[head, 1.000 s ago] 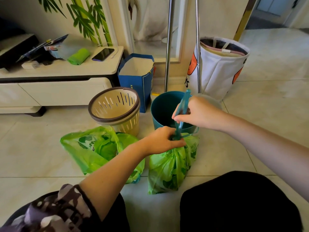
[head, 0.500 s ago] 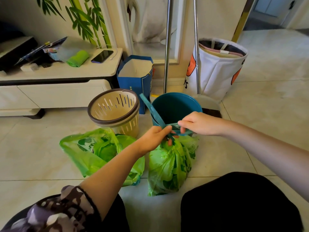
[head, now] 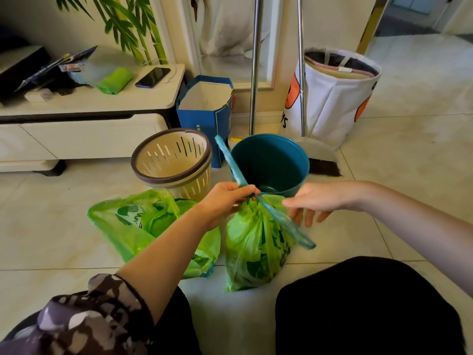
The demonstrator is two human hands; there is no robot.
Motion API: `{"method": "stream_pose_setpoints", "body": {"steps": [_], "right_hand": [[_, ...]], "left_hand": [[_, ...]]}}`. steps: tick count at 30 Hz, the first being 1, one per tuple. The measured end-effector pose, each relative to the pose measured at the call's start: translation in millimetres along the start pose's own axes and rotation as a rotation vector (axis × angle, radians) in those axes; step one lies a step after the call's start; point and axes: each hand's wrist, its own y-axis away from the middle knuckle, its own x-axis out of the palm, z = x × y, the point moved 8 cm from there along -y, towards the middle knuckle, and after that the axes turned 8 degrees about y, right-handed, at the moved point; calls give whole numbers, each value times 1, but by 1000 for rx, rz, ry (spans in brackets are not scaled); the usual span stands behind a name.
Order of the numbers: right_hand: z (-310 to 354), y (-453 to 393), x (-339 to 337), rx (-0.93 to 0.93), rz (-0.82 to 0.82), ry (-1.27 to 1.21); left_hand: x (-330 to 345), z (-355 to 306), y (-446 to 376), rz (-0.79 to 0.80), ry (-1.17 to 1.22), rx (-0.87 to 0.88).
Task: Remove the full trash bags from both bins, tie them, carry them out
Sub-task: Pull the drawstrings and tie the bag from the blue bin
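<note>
Left hand [head: 225,198] pinches the teal drawstring [head: 266,203] at the gathered neck of the green bag [head: 253,247] directly beneath. Right hand [head: 314,201], just beside, hangs spread and empty; recommended: regrasp the loose end, cinch tight.

Bright, soft daylight fills the room where I sit, strongest on the floor [head: 409,155] at the upper right, where the tiles wash pale toward the doorway. Shadows are faint; a dim patch lies under the counter [head: 102,103]. The wide lens bows the poles [head: 256,73] and the wall edges. My right hand [head: 314,201] is smeared with motion blur, and the teal strip [head: 289,224] too. My dark lap shows no detail.
</note>
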Motion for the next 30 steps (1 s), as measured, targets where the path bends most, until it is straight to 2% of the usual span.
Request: {"method": "stream_pose_setpoints", "body": {"steps": [3,5,7,13,24,27,30], "right_hand": [[6,-14,-27,-89,-344,-54],[21,-22,-28,-225,-429,-64],[33,-32,-17,-300,-403,-62],[33,-46,-10,-320,-418,-122],[25,-50,-7,-246,-414,-204],[29,-49,-4,-265,-400,-222],[21,-51,-2,-236,-366,-331]], "left_hand": [[7,-6,2,72,-85,58],[12,-11,4,120,-149,112],[11,-14,5,109,-189,157],[2,-25,8,32,-307,281],[6,-35,6,-125,-832,486],[7,-35,10,-141,-875,559],[0,-35,11,-192,-796,575]]}}
